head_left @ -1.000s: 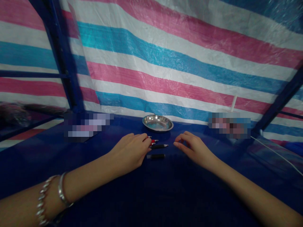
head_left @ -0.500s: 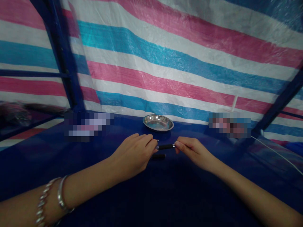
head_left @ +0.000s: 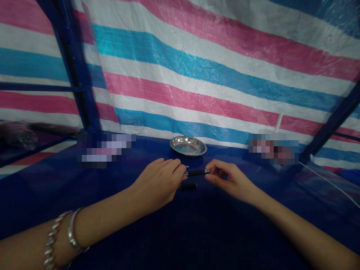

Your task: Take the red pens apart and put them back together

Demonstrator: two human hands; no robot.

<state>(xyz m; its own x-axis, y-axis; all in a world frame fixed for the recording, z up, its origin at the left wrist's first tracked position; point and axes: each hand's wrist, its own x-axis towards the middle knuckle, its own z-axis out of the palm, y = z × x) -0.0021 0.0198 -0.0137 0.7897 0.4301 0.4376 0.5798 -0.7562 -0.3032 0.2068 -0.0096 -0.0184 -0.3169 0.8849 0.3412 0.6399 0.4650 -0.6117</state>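
A black pen [head_left: 197, 173] with silver metal ends is held level above the blue table. My left hand [head_left: 160, 178] is closed around its left part, which the fingers hide. At the pen's silver right end, my right hand [head_left: 226, 178] has thumb and forefinger around the tip, with the other fingers curled behind. A thin silver point [head_left: 186, 166] sticks out just past my left knuckles; what it belongs to is hidden. Below the pen, a short black stick-like thing [head_left: 189, 186] lies partly behind my left hand.
A round shiny metal dish [head_left: 188, 146] stands on the blue table [head_left: 225, 232] beyond my hands. Blurred-out items lie at the back left [head_left: 105, 150] and back right [head_left: 274, 148]. A white cord [head_left: 327, 180] runs along the right. Blue frame posts and a striped sheet stand behind.
My right thumb and forefinger have loosened from a tight pinch and now sit wider around the pen's tip, showing more of it. My left hand stays almost still.
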